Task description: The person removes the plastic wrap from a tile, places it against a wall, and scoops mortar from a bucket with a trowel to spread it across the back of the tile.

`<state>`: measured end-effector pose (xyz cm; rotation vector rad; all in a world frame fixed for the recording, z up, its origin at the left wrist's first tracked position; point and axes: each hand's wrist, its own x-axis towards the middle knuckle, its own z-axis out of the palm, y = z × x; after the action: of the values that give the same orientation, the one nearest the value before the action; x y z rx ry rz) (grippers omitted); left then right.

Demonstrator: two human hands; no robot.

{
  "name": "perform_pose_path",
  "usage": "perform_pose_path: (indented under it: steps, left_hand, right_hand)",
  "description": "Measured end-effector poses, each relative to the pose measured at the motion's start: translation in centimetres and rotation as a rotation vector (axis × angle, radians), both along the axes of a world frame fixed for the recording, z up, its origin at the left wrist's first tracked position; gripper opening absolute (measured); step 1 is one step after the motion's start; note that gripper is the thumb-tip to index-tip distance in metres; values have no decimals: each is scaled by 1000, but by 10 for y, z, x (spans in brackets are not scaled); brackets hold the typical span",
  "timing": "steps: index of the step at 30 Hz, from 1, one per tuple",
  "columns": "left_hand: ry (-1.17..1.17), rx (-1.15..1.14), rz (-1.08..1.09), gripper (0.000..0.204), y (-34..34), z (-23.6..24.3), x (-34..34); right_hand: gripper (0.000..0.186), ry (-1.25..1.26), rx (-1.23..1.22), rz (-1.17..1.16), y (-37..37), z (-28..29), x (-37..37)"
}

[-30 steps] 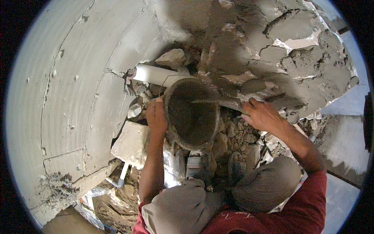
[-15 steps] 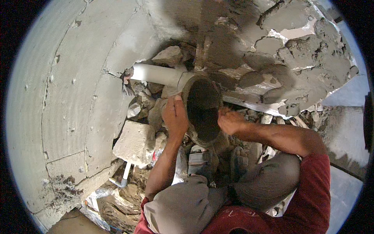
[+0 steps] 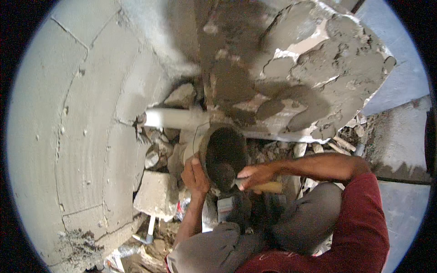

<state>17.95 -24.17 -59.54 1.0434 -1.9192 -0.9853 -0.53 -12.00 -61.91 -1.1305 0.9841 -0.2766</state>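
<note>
A cement-smeared grey bucket (image 3: pixel 205 152) tilts its dark mouth toward me, low in front of my shins. My left hand (image 3: pixel 195 176) grips its left side, thumb up by the rim. At the lower right of the mouth, my right hand (image 3: pixel 256 176) is closed round a trowel with a pale wooden handle (image 3: pixel 269 187). The trowel's metal end reaches over the rim into the bucket, where shadow hides most of it. Grey mortar (image 3: pixel 223 175) seems to lie in the bottom of the bucket.
A white pipe (image 3: pixel 170 118) runs from the left plastered wall (image 3: pixel 86 150) to behind the bucket. Rubble and a big stone block (image 3: pixel 157 193) lie left, above a thin pipe elbow (image 3: pixel 148 236). Rough wet mortar covers the surface (image 3: pixel 314 73) at far right.
My right hand has moved down from the bucket's right side to its lower right rim, and the trowel's wooden handle now shows. My left hand keeps its grip. The whole view has shifted.
</note>
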Motion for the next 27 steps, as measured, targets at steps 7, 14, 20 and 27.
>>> perform_pose_path:
  steps: [7, 14, 20, 27]
  left_hand:
    - [-73, -11, 97, 36, -13, 6, -19]
    - [-48, 51, 221, 37, -63, -17, 10]
    - [126, 206, 232, 32, -74, -20, 37]
    - [370, 407, 341, 31, -71, -30, 57]
  right_hand:
    - [30, -344, 433, -294, 32, 37, -46]
    - [53, 35, 162, -569, 70, 65, -91]
    - [52, 441, -237, -708, 104, 62, -114]
    - [44, 954, -665, -614, 51, 103, -95]
